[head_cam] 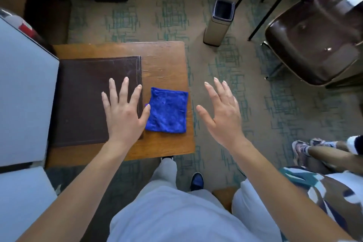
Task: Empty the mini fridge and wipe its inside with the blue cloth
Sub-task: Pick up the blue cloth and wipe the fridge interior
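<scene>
A large pale blue-grey body (23,92) fills the left edge, cut off by the frame; it may be the mini fridge seen from above, but no door or inside shows, so this cannot be told for sure. Something red and white (26,27) peeks out behind its far corner, too blurred to name. At the top right one dark brown chair (314,45) is cut off by the frame, with black legs of other furniture behind it. At the lower right a second person is partly in view: a patterned garment (322,192) and two shoes.

One wooden tabletop (165,57) sits in the middle, its left edge hidden under the pale body. One dark brown leather-like mat (82,94) covers its left half. One beige waste bin (218,22) with a dark opening stands on the carpet beyond the far right corner.

One blue cloth (167,111), folded to a rough square, lies near the right edge of the tabletop, toward the near right corner, just beside the mat.

Both hands are in view, holding nothing. The left hand (123,112) is spread wide, palm down over the mat's right edge; its thumb tip meets the cloth's left edge, though whether palm or thumb actually touch cannot be told. The right hand (222,112) is also wide with straight fingers, hovering past the right edge of the tabletop over the carpet, near the cloth but apart from it.
</scene>
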`<state>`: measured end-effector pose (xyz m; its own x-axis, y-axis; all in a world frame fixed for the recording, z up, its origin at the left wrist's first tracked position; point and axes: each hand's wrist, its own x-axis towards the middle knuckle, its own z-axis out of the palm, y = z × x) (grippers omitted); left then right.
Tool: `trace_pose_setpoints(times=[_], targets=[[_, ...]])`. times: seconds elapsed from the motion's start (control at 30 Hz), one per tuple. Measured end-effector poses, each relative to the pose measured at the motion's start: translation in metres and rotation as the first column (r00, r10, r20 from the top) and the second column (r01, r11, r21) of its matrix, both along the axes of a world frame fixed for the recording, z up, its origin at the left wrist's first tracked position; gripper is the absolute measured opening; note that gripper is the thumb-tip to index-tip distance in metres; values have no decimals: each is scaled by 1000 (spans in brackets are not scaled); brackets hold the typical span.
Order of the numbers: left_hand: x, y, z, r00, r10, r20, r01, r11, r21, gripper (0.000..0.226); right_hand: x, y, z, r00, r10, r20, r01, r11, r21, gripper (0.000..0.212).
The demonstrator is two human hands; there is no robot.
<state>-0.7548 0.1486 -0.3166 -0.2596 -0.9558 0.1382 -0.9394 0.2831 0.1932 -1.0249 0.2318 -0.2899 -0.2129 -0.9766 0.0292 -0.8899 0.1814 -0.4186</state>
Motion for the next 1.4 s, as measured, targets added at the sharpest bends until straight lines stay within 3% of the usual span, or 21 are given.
trace_pose_setpoints(times=[0.27, 0.43, 0.63, 1.03, 1.2, 1.4], targets=[[1, -36, -61, 991, -134, 28, 126, 974, 191, 59, 34, -27, -78, 997, -57, -44, 65, 975, 210, 68], [-6, -47, -81, 970, -228, -81, 242, 914, 325, 73, 47, -44, -110, 999, 18, -49, -3, 957, 291, 69], [-16, -62, -96, 925, -381, 3, 353, 861, 366, 66, 57, -69, -127, 994, 88, -60, -58, 920, 388, 71], [-15, -68, -105, 935, -339, 103, 255, 845, 470, 64, 54, -74, -137, 977, 144, -158, -52, 878, 476, 74], [-16, -63, -109, 948, -301, 99, 237, 881, 411, 59, 57, -70, -135, 990, 59, -130, -6, 929, 370, 55], [-18, -51, -113, 954, -277, 117, 203, 880, 430, 37, 52, -66, -132, 994, 52, -94, -15, 932, 362, 23]])
